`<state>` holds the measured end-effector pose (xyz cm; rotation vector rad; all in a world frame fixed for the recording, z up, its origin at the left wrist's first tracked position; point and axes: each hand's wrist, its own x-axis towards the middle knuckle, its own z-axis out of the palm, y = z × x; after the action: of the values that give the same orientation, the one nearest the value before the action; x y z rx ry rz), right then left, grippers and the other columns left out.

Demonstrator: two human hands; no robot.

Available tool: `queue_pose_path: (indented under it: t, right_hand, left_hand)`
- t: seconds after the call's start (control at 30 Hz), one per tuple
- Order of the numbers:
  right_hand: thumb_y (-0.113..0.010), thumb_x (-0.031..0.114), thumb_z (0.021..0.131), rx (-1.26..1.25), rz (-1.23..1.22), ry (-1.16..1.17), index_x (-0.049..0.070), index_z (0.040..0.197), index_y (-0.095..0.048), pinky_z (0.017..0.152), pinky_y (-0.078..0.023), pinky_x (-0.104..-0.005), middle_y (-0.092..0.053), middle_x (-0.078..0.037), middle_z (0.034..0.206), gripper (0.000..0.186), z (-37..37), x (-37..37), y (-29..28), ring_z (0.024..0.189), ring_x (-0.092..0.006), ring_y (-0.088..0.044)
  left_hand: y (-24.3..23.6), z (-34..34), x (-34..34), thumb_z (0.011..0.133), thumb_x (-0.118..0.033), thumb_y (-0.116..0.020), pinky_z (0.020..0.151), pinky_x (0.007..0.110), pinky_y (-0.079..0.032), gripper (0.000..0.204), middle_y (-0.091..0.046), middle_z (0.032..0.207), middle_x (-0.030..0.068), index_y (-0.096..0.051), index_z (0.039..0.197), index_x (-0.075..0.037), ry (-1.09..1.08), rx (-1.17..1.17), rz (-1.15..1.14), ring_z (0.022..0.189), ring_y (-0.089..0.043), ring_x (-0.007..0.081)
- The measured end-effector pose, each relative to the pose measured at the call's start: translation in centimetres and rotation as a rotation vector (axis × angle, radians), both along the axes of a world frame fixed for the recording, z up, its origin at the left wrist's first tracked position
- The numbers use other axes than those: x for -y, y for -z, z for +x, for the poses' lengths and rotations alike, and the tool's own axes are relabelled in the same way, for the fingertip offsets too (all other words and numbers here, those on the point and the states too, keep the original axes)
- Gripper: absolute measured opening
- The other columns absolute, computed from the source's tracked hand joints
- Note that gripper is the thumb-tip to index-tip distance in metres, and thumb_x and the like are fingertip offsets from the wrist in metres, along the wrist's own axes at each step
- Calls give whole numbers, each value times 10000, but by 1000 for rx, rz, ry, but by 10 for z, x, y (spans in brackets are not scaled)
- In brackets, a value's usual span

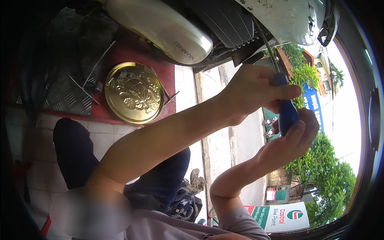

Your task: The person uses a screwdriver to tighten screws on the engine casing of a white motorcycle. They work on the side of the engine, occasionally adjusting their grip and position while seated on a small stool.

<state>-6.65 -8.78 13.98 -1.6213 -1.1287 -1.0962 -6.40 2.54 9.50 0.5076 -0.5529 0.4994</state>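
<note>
Left grip (pixel 252 88) is closed round the forward end of a blue handle (pixel 289 118), fingers and thumb pinching it near the shaft. Right grip (pixel 298 134) is wrapped about the rear of the same handle; both therefore hold one tool, apparently a screwdriver. The tool is located at the upper right, handle below, its long metal shaft (pixel 267 40) slanting up and leftward to the motorbike. The shaft runs just beside the pale body panel (pixel 288 18) and a dark ribbed part (pixel 224 20). Its tip cannot be made out with certainty, so seating is unverified.

Judgement on technique: the left should guide and steady, the right supply even turning effort, with the shaft aligned straight to its seat and clear of the panel's edge. Side pressure risks slipping or scratching.

Further out, a silver cover (pixel 172 34) is noted left of the ribbed part. Below it, a round gold embossed tray (pixel 134 92) is found by a red platform (pixel 124 50). Tiled floor (pixel 102 142) lies beneath.
</note>
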Motion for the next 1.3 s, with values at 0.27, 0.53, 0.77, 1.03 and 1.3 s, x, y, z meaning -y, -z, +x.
queue_pose_path:
  t: [0.27, 0.53, 0.77, 1.03, 1.3]
  right_hand:
    - [-680, 29, 821, 214, -84, -72, -40, 877, -597, 553, -469, -236, -536, -93, 827, 122, 8, 8, 4, 671, -148, -570]
    - [-616, 115, 866, -245, 103, 9, -26, 840, -542, 534, -493, -241, -556, -106, 836, 162, 2, 3, 7, 623, -153, -584]
    - [-708, 12, 772, 245, -129, -114, -46, 1088, -563, 773, -545, -300, -580, -144, 1032, 353, 14, 13, 11, 977, -207, -606]
    - [-689, 105, 851, -2, 66, -132, -47, 986, -583, 454, -407, -201, -596, -79, 686, 228, 3, 1, 13, 461, -101, -529]
    - [-647, 224, 893, -127, -57, 59, -11, 855, -584, 543, -412, -231, -529, -40, 698, 247, 28, 15, 6, 653, -100, -548]
  left_hand:
    - [0, 0, -4, 862, -157, -731, 811, 309, -552, 258, -686, 964, 100, -624, 1037, -1, 55, 129, -8, 886, -685, 177]
    - [9, 8, -1, 859, -117, -722, 879, 339, -558, 279, -688, 969, 107, -616, 1077, 19, 93, 203, -61, 913, -687, 205]
    - [-4, -9, -6, 830, -125, -752, 825, 317, -576, 244, -699, 911, 100, -662, 1011, 12, -8, -11, 15, 840, -698, 186]
    - [3, 10, 2, 924, -180, -651, 891, 324, -520, 264, -657, 1079, 97, -601, 1110, 0, 163, 341, -105, 1002, -646, 170]
    - [-1, 11, 11, 923, -210, -663, 775, 290, -535, 210, -646, 924, 40, -609, 1002, -23, 18, 46, -83, 843, -630, 104]
